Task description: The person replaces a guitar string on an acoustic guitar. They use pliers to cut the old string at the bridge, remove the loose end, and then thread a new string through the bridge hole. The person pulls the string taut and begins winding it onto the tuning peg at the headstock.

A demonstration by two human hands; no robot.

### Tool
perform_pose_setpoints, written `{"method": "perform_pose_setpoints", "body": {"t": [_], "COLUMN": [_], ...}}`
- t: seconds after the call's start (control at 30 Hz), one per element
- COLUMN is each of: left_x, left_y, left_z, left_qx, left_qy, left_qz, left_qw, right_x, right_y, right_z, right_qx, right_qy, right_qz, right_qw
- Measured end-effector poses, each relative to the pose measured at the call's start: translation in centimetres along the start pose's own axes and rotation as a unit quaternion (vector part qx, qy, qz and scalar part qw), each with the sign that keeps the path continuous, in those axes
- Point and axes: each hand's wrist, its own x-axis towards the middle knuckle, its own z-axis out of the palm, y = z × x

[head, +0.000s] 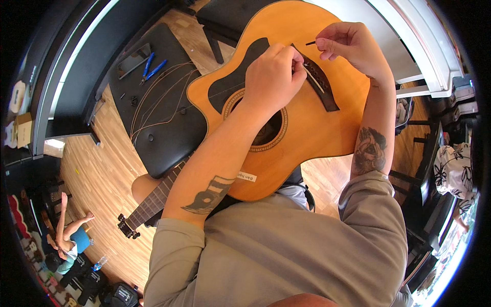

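An acoustic guitar [322, 134] lies face up across my lap, its neck pointing to the lower left. My left hand [298, 66] is over the soundboard, fingers pinched at the upper end of the dark bridge [330, 100], beside the pale saddle [315, 81]. A thin guitar string [230, 89] runs to this hand and appears pinched in it; the fingers hide its end. Above the bridge, off the wood, my right hand [319, 43] holds a small black bridge pin [310, 43] between thumb and fingers. The round soundhole [270, 128] is partly behind my left forearm.
On a black padded bench [168, 149] left of the guitar lie blue-handled pliers or cutters [153, 71], coiled strings [144, 107], a dark flat phone-like object [132, 61] and small dark pieces. A black stool [222, 19] stands beyond. Another person [69, 241] sits at the lower left.
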Motion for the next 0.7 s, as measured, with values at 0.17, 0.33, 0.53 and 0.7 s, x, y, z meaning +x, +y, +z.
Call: {"method": "perform_pose_setpoints", "body": {"t": [0.17,0.33,0.53,0.7], "left_x": [0.2,0.2,0.2,0.2], "left_y": [0.4,0.5,0.3,0.2], "left_z": [0.6,0.9,0.9,0.8], "left_qx": [0.033,0.065,0.062,0.057], "left_qy": [-0.001,-0.006,-0.006,-0.004], "left_qz": [0.006,0.014,0.012,0.007], "left_qw": [0.999,0.998,0.998,0.998], "right_x": [-0.3,0.0,-0.1,0.0], "right_y": [0.0,0.8,0.8,1.2], "right_z": [-0.1,-0.2,-0.1,-0.3], "right_qx": [-0.004,-0.014,-0.01,0.004], "right_qy": [0.007,-0.01,-0.006,-0.031], "right_qz": [0.026,0.032,0.046,0.005], "right_qw": [1.0,0.999,0.999,1.0]}}
